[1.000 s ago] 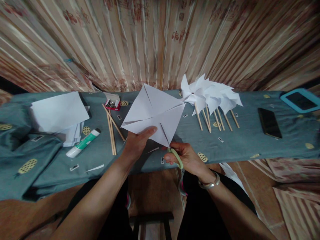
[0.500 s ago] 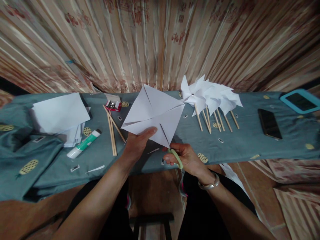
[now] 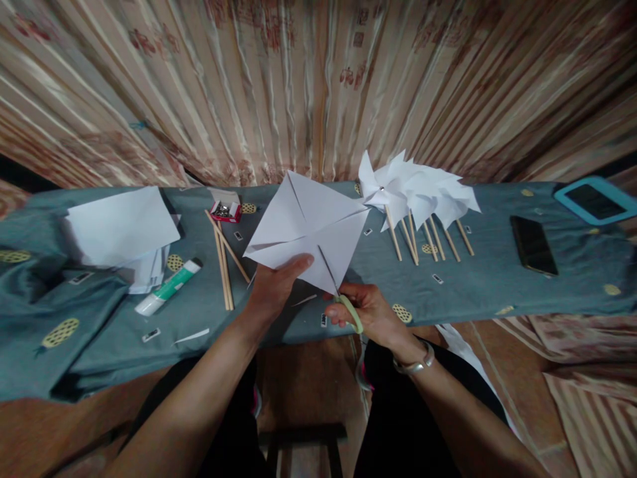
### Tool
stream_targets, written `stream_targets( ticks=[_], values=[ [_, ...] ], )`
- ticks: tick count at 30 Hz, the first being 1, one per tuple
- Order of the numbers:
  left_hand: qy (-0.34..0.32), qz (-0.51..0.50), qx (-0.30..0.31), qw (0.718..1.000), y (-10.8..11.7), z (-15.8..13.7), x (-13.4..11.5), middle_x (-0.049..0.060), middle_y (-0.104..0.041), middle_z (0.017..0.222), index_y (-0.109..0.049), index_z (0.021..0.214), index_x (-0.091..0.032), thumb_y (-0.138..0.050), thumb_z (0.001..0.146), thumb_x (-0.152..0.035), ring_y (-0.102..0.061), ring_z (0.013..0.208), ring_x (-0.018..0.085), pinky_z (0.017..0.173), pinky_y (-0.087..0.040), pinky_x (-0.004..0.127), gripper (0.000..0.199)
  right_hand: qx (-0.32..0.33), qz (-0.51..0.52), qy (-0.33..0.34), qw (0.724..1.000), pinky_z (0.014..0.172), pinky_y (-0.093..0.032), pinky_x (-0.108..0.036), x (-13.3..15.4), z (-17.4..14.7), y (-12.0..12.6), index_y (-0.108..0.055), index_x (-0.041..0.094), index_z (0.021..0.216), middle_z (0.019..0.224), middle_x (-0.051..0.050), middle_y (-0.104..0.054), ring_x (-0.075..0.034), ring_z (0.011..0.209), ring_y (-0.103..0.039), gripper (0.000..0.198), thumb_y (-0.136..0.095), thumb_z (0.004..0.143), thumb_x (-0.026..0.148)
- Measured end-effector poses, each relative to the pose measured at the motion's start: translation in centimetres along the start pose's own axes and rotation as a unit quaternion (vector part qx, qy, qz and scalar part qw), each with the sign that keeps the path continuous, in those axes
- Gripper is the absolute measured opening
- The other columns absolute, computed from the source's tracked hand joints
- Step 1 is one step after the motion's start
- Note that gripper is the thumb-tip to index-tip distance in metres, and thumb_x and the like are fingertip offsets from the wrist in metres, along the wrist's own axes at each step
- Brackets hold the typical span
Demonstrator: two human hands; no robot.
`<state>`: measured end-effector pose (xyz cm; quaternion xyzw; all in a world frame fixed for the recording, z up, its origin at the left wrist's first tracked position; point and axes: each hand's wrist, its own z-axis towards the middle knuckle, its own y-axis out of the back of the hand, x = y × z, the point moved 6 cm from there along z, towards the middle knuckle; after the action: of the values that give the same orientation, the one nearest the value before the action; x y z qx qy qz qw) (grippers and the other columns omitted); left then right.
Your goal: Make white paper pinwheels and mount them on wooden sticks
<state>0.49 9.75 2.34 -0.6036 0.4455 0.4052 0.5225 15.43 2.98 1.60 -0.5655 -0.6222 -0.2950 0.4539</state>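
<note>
A white square of paper (image 3: 318, 206), turned like a diamond, is held above the table with slits running in from its corners. My left hand (image 3: 276, 285) pinches its lower left edge, thumb on top and fingers hidden underneath. In my right hand (image 3: 365, 309) are scissors (image 3: 349, 311) with light green handles. Their blade lies along the paper from the near corner toward the middle, and the other blade is hidden beneath the sheet.
Several paper pinwheels (image 3: 418, 189) on wooden sticks lie right of the sheet. Leftward are loose sticks (image 3: 222, 272), a red box of small metal pieces (image 3: 226, 211), a green-and-white glue stick (image 3: 169, 287) and stacked paper (image 3: 122, 226). A phone (image 3: 533, 245) and blue-framed tablet (image 3: 594, 199) lie far right.
The paper and scissors stay almost in place, with the blade still along the same line. The view has shifted very slightly.
</note>
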Motion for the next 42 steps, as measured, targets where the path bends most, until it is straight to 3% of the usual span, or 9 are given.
stream_targets(
  ticks=[10, 23, 28, 35, 42],
  values=[
    [0.014, 0.004, 0.000, 1.000, -0.14, -0.29, -0.01, 0.006, -0.076, 0.085, -0.072, 0.079, -0.017, -0.083, 0.057, -0.031, -0.068, 0.085, 0.026, 0.082, -0.055, 0.040, 0.028, -0.005, 0.011, 0.021, 1.000, 0.047, -0.037, -0.020, -0.24, -0.10, 0.08, -0.070, 0.016, 0.071, 0.055, 0.005, -0.059, -0.007, 0.050, -0.048, 0.044, -0.090, 0.052, 0.050],
    [0.000, -0.012, 0.006, 1.000, -0.23, -0.22, 0.23, 0.004, -0.076, 0.088, -0.073, 0.090, -0.018, -0.083, 0.059, -0.026, -0.067, 0.081, 0.022, 0.079, -0.055, 0.036, 0.034, -0.003, 0.011, 0.014, 1.000, 0.047, -0.034, -0.019, -0.47, 0.03, 0.23, -0.067, 0.016, 0.068, 0.055, 0.005, -0.058, -0.006, 0.050, -0.046, 0.041, -0.090, 0.056, 0.047],
    [0.000, 0.004, 0.005, 1.000, -0.26, -0.34, 0.00, 0.005, -0.076, 0.089, -0.073, 0.089, -0.017, -0.082, 0.061, -0.029, -0.068, 0.085, 0.023, 0.083, -0.055, 0.038, 0.032, -0.007, 0.001, 0.016, 1.000, 0.047, -0.033, -0.020, -0.26, -0.02, 0.17, -0.063, 0.016, 0.061, 0.052, 0.005, -0.057, -0.006, 0.049, -0.045, 0.043, -0.089, 0.056, 0.050],
    [0.007, 0.029, -0.001, 1.000, -0.28, -0.45, -0.03, 0.006, -0.075, 0.089, -0.071, 0.084, -0.016, -0.081, 0.059, -0.031, -0.068, 0.085, 0.024, 0.084, -0.055, 0.040, 0.031, -0.014, -0.001, 0.014, 1.000, 0.047, -0.035, -0.021, -0.35, 0.12, 0.23, -0.066, 0.016, 0.066, 0.054, 0.004, -0.059, -0.008, 0.049, -0.048, 0.044, -0.089, 0.054, 0.052],
    [0.007, 0.008, -0.004, 1.000, -0.32, -0.34, 0.14, 0.005, -0.076, 0.088, -0.072, 0.096, -0.017, -0.082, 0.057, -0.028, -0.068, 0.086, 0.023, 0.085, -0.054, 0.038, 0.042, -0.013, -0.010, 0.020, 1.000, 0.046, -0.034, -0.020, -0.08, 0.10, 0.12, -0.061, 0.017, 0.059, 0.052, 0.004, -0.058, -0.007, 0.048, -0.046, 0.045, -0.088, 0.056, 0.053]
  ],
)
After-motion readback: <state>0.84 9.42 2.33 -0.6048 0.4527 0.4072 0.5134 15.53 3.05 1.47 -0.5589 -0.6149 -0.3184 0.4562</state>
